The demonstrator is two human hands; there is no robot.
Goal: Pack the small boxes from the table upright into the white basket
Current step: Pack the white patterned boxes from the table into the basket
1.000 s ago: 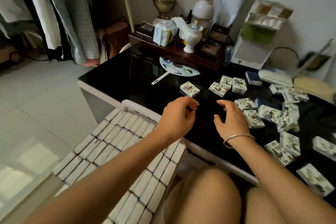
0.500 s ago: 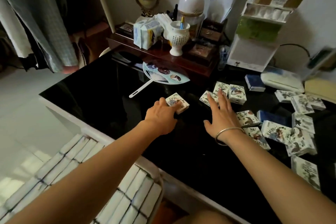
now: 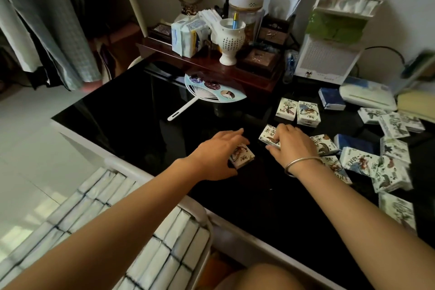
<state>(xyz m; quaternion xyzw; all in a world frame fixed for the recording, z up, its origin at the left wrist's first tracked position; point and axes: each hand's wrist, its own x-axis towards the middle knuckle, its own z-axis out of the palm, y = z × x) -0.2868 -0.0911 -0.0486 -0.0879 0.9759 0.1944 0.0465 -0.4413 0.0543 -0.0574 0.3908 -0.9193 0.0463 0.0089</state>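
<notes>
I see two small white printed boxes in grasp on the black glass table (image 3: 131, 120): left hand (image 3: 219, 158) grips one box (image 3: 242, 159), right hand (image 3: 292, 146) clasps another (image 3: 268, 135). Two more boxes (image 3: 297, 110) lie beyond. White basket (image 3: 164, 231) sits below the table's near edge, packed.

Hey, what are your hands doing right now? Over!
Left hand closed on one small box. Right hand gripping another box. Both boxes on the table. Nothing in the way.

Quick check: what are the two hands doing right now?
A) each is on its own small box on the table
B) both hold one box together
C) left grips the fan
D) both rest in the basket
A: left hand closes on a box; right hand closes on another box.
</notes>
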